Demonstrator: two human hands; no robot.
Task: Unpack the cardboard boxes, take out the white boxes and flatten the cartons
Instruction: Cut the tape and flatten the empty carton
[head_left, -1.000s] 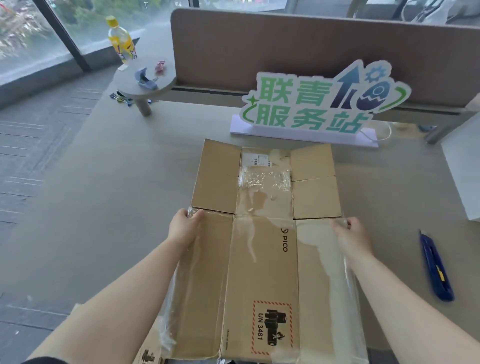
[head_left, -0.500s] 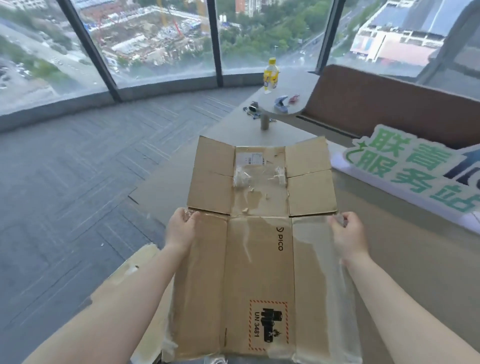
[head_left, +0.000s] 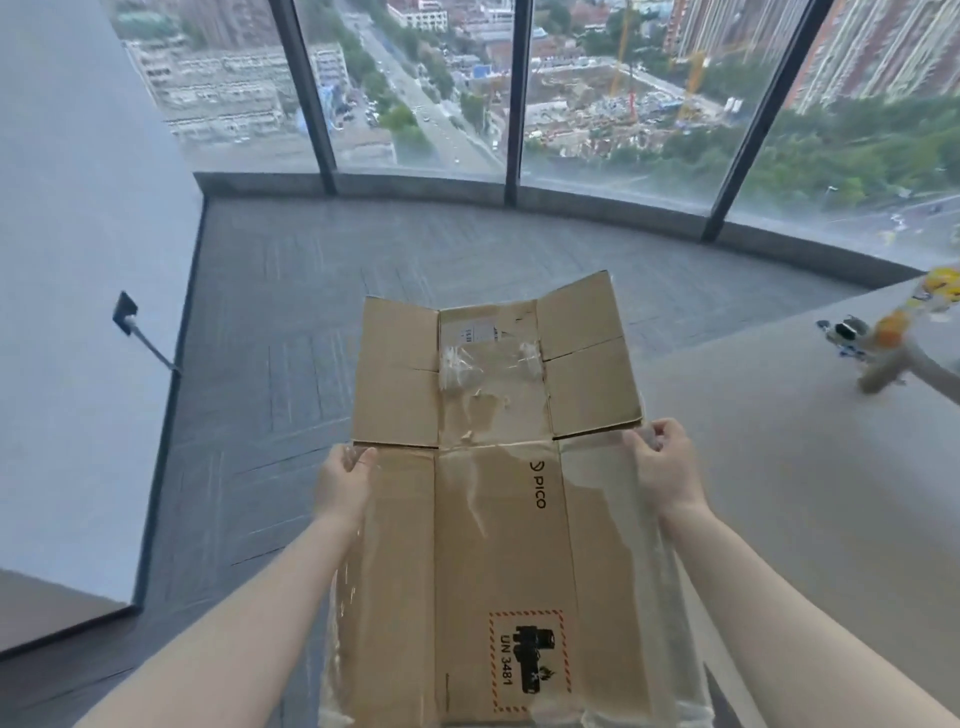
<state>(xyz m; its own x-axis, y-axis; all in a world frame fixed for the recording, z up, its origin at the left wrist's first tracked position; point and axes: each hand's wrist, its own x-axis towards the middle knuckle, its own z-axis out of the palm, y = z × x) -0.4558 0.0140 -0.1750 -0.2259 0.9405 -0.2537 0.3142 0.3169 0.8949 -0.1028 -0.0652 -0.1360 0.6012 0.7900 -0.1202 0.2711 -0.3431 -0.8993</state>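
A flattened brown carton (head_left: 498, 519) with a PICO mark, a UN 3481 label and loose clear tape hangs in the air in front of me, its end flaps spread away from me. My left hand (head_left: 343, 480) grips its left edge at mid length. My right hand (head_left: 662, 467) grips the right edge at the same height, fingers pinched on the taped rim. The carton is held above the grey carpet floor, left of the table. No white boxes are in view.
The grey table (head_left: 805, 467) runs along the right, with a blurred yellow bottle (head_left: 940, 288) and small items at its far end. Grey carpet (head_left: 311, 312) spreads ahead to curved floor-to-ceiling windows. A white wall (head_left: 78, 312) stands at the left.
My view has swung left, from the table and the green sign to the open floor and windows. The flat carton has come off the table with both hands holding the same edges.
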